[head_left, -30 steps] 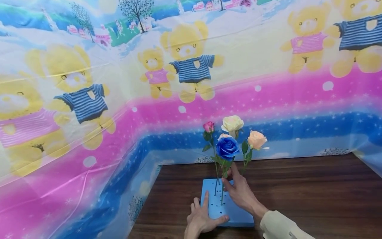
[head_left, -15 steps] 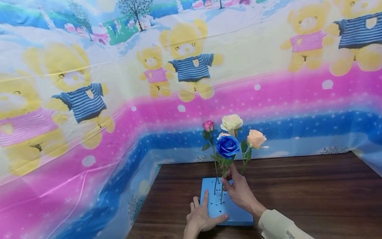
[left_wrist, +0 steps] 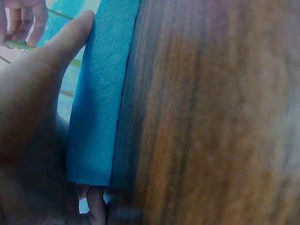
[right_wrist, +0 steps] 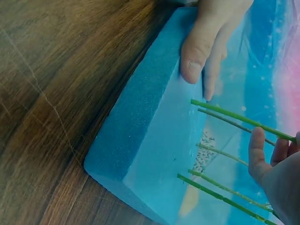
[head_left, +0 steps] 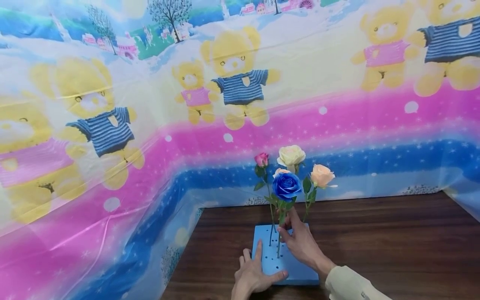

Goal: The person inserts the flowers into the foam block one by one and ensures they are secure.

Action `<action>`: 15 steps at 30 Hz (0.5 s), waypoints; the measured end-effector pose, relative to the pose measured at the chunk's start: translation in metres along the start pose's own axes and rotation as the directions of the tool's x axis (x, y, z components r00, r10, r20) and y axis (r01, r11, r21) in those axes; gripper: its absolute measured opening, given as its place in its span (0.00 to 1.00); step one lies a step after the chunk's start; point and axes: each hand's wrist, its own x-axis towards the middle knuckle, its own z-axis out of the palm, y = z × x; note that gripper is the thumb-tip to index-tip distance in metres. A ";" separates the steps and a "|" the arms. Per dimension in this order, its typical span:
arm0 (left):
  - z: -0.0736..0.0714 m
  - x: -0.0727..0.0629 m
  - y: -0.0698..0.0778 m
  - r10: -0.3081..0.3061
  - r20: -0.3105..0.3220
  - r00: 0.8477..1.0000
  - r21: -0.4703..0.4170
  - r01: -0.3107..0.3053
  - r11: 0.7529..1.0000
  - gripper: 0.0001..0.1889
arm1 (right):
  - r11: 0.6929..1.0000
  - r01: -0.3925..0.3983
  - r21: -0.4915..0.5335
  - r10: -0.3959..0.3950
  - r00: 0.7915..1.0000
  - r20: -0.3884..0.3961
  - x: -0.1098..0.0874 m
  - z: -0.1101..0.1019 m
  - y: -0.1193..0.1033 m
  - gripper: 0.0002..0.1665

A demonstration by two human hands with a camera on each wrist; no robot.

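A blue rose [head_left: 286, 186] stands upright in a light-blue foam block [head_left: 300, 273] pierced with small holes. My right hand [head_left: 301, 241] pinches its green stem between thumb and fingers; the stem's foot meets the foam. Pressing on the block's near left corner is my left hand [head_left: 252, 275], thumb and index finger stretched over the top. In the left wrist view its thumb lies along the foam block [left_wrist: 98, 93]. Several stems [right_wrist: 220, 194] rise from the foam in the right wrist view. Behind the blue rose are a pink rose [head_left: 261, 159], a cream rose [head_left: 291, 155] and a peach rose [head_left: 322, 175].
The block sits on a dark wood-grain table [head_left: 393, 241]. A printed cloth backdrop [head_left: 318, 125] with teddy bears hangs behind and to the left of the table. A pale flower [head_left: 280, 171] is mostly hidden behind the blue rose.
Both hands, the block and the roses look the same; only the head view shifts very slightly.
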 end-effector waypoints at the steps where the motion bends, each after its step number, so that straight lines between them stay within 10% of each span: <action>1: 0.001 0.000 0.000 -0.003 0.002 1.000 -0.001 0.003 1.000 0.70 | 1.000 -0.006 0.009 0.006 1.000 -0.001 0.000 0.000 0.000 0.28; 15: 0.004 0.003 -0.003 -0.015 0.016 1.000 -0.013 0.015 1.000 0.70 | 0.998 -0.055 0.007 0.055 0.997 -0.049 -0.012 -0.003 0.000 0.33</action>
